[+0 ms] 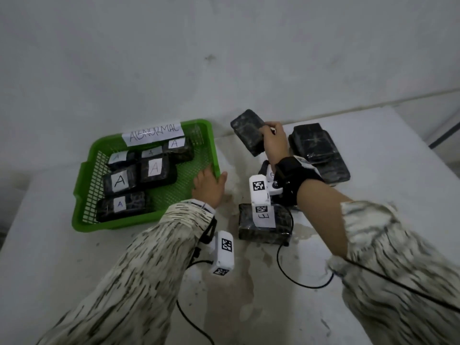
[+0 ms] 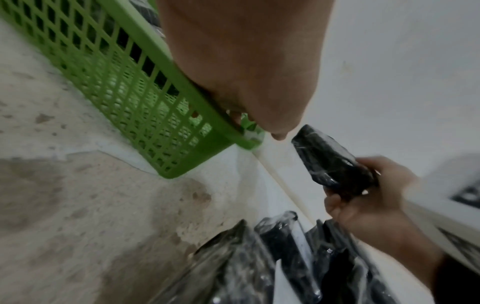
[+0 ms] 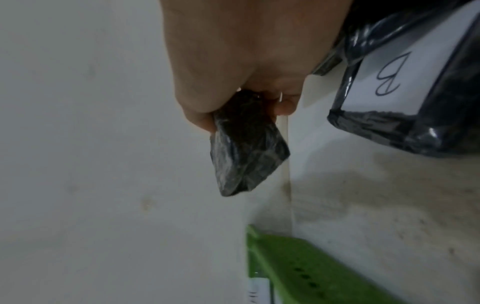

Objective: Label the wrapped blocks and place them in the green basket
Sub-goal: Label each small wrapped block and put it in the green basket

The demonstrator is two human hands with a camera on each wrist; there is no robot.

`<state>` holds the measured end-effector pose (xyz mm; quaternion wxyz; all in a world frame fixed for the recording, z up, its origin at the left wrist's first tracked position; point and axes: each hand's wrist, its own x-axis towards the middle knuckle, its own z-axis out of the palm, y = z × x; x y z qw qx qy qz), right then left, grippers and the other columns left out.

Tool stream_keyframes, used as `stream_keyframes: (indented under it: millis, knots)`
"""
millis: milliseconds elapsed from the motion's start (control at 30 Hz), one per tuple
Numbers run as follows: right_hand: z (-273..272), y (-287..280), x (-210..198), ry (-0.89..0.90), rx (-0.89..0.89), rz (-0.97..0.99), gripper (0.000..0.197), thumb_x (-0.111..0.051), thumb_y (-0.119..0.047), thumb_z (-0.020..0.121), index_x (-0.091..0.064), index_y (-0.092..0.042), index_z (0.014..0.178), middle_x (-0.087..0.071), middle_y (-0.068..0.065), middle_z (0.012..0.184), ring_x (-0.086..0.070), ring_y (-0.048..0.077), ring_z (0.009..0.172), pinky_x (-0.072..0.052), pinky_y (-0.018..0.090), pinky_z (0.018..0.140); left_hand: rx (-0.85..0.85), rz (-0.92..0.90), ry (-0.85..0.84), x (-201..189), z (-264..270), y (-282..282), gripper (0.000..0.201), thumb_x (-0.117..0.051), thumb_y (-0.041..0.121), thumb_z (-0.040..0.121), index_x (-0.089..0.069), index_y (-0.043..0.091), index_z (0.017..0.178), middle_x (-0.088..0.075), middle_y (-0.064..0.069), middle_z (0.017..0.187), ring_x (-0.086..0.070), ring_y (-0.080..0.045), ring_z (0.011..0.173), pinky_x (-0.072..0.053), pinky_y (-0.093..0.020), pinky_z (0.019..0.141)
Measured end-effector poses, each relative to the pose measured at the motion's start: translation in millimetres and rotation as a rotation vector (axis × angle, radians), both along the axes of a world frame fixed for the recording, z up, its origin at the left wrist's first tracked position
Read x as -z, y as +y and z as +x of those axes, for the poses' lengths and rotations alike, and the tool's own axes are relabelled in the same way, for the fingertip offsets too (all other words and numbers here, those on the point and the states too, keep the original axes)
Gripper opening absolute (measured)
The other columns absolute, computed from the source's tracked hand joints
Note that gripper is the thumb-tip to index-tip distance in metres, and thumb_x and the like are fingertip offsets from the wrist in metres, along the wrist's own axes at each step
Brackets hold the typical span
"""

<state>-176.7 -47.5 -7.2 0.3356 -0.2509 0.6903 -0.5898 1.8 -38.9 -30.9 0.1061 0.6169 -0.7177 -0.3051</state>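
Bare table (image 1: 239, 290) lies open between the green basket (image 1: 82, 175) at left and the wrapped blocks (image 1: 321, 148) piled right.

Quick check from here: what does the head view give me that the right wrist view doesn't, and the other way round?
Head view only: the left hand on the green basket's near rim, the A-labelled blocks inside, its ABNORMAL sign, and an unlabelled stack on the table.

Right wrist view only: a readable B label on a block beside the hand.

Both: the right hand in a grip on a bare wrapped block, lifted off the table.
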Motion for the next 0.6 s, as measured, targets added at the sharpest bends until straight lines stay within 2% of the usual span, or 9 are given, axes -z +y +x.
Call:
stream_keyframes:
  millis: [67, 167, 233, 300, 367, 400, 467, 533, 600]
  knots:
    - [1.8, 18.6, -7.9, -0.176, -0.021, -0.055, 0.008, -0.048, -0.022, 0.093, -0.055, -0.018, 0.094, -0.057, 0.000, 0.086, -0.051, 0.015, 0.076, -0.037, 0.028, 0.060, -0.048, 0.011, 0.208, -9.9, 4.1, 0.3, 0.058, -0.042, 0.036, 0.097, -0.024, 0.013, 0.146, -0.030, -0.016, 0.148, -0.026, -0.032, 0.137, -0.025, -0.044, 0.112]
    - [5.2, 47.1, -15.8, -0.544, -0.152, -0.068, 0.020, -0.046, -0.031, 0.092, -0.060, -0.016, 0.090, -0.060, 0.005, 0.082, -0.051, 0.018, 0.069, -0.030, 0.025, 0.052, -0.060, 0.066, 0.522, -30.1, 13.7, 9.5, 0.055, -0.044, 0.033, 0.097, -0.025, 0.017, 0.146, -0.039, -0.011, 0.142, -0.035, -0.028, 0.133, -0.031, -0.044, 0.110]
    - [13.0, 67.0, -20.4, -0.657, -0.266, -0.005, 0.026, -0.042, -0.034, 0.092, -0.060, -0.014, 0.092, -0.058, 0.009, 0.079, -0.048, 0.016, 0.058, -0.027, 0.022, 0.048, -0.043, 0.154, 0.685, -43.9, 21.2, 18.5, 0.053, -0.043, 0.030, 0.098, -0.023, 0.017, 0.146, -0.040, -0.007, 0.139, -0.039, -0.021, 0.129, -0.035, -0.035, 0.104]
    - [26.5, 84.8, -23.1, -0.683, -0.408, 0.032, 0.039, -0.032, -0.034, 0.095, -0.062, -0.010, 0.100, -0.068, 0.014, 0.080, -0.049, 0.014, 0.047, -0.030, 0.017, 0.044, -0.010, 0.216, 0.766, -51.1, 27.3, 27.3, 0.056, -0.044, 0.030, 0.097, -0.019, 0.020, 0.147, -0.037, -0.006, 0.142, -0.037, -0.020, 0.130, -0.032, -0.036, 0.106]
    - [42.0, 99.4, -24.1, -0.683, -0.495, 0.071, 0.043, -0.025, -0.034, 0.098, -0.061, -0.011, 0.102, -0.072, 0.013, 0.074, -0.051, 0.013, 0.040, -0.034, 0.012, 0.040, 0.027, 0.245, 0.834, -55.4, 34.1, 35.9, 0.060, -0.049, 0.028, 0.094, -0.018, 0.026, 0.146, -0.038, -0.010, 0.145, -0.040, -0.025, 0.132, -0.032, -0.048, 0.109]
    - [49.3, 106.1, -24.8, -0.689, -0.503, 0.097, 0.039, -0.026, -0.034, 0.100, -0.059, -0.013, 0.102, -0.071, 0.012, 0.069, -0.052, 0.013, 0.037, -0.036, 0.012, 0.038, 0.049, 0.249, 0.875, -55.1, 37.9, 39.1, 0.061, -0.052, 0.025, 0.093, -0.020, 0.029, 0.145, -0.041, -0.010, 0.143, -0.043, -0.026, 0.129, -0.036, -0.050, 0.107]
    - [62.4, 115.1, -29.3, -0.729, -0.519, 0.157, 0.030, -0.034, -0.035, 0.099, -0.058, -0.017, 0.102, -0.068, 0.010, 0.060, -0.054, 0.014, 0.035, -0.039, 0.013, 0.035, 0.070, 0.254, 0.913, -56.9, 46.0, 45.4, 0.055, -0.054, 0.019, 0.092, -0.029, 0.030, 0.140, -0.051, -0.002, 0.131, -0.052, -0.022, 0.120, -0.045, -0.043, 0.098]
    - [71.6, 121.9, -34.7, -0.720, -0.513, 0.193, 0.028, -0.038, -0.033, 0.099, -0.058, -0.014, 0.099, -0.066, 0.009, 0.057, -0.058, 0.016, 0.037, -0.042, 0.016, 0.032, 0.028, 0.274, 0.942, -57.6, 54.4, 48.3, 0.041, -0.055, 0.012, 0.091, -0.040, 0.027, 0.126, -0.058, 0.006, 0.113, -0.058, -0.016, 0.103, -0.049, -0.036, 0.084]
    - [78.4, 123.0, -35.3, -0.676, -0.453, 0.180, 0.029, -0.039, -0.031, 0.100, -0.060, -0.011, 0.095, -0.069, 0.011, 0.065, -0.063, 0.020, 0.044, -0.047, 0.022, 0.035, -0.018, 0.285, 0.949, -56.7, 63.0, 50.0, 0.027, -0.057, 0.010, 0.090, -0.045, 0.025, 0.108, -0.060, 0.003, 0.105, -0.061, -0.011, 0.090, -0.052, -0.031, 0.074]
